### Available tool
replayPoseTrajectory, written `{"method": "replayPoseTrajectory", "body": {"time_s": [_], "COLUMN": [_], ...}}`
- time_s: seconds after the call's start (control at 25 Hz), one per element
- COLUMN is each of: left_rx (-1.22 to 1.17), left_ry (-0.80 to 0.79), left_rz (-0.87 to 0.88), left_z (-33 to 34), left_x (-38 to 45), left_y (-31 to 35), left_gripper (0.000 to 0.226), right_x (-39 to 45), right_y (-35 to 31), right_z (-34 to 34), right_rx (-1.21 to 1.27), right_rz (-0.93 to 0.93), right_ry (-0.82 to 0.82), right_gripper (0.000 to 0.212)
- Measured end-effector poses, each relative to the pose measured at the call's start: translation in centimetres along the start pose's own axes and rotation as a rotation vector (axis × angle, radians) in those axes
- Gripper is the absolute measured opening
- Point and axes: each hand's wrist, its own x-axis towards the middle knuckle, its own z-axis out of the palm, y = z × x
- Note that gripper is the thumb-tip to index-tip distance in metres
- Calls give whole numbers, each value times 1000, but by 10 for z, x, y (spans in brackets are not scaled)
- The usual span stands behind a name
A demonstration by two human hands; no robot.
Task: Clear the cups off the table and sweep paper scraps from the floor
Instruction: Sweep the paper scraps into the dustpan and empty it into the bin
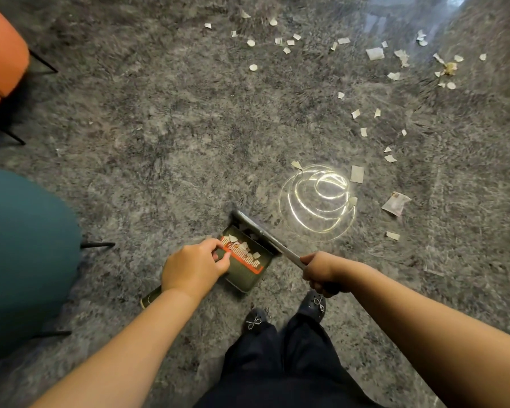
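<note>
A: Sweeping, judging by the dustpan [245, 265]; the left hand [193, 267] pinches its orange comb edge, the right hand [321, 272] grips the broom handle [280, 245].

B: Paper scraps [374, 53] lie far right; I'd shift there next.

- Left hand [193, 267] grips dustpan [245, 269], lower centre.
- Right hand [321, 272] grips broom handle [273, 241].
- Paper scraps [374, 53] scattered upper right on grey floor [159, 128].

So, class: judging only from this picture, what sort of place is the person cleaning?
Probably an indoor lounge or living room: a shaggy grey carpet covers the floor, and an orange seat and a teal seat on thin black legs stand along its left edge.
</note>
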Motion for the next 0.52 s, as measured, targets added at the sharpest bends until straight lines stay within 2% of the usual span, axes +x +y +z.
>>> {"method": "replayPoseTrajectory", "body": {"time_s": [0.16,0.4,0.52], "left_rx": [-4,-1,1], "left_ry": [-16,-12,-7], "left_rz": [-18,-6,-2], "left_z": [2,0,-1], "left_x": [0,-2,0], "left_y": [-3,-4,-1], "left_gripper": [21,21,23], "right_x": [-15,-41,-31], "right_y": [8,30,27], "right_z": [-6,-19,-13], "right_rx": [-3,195,151], "right_rz": [6,-41,-72], "right_ry": [-51,4,46], "right_gripper": [49,57,61]}}
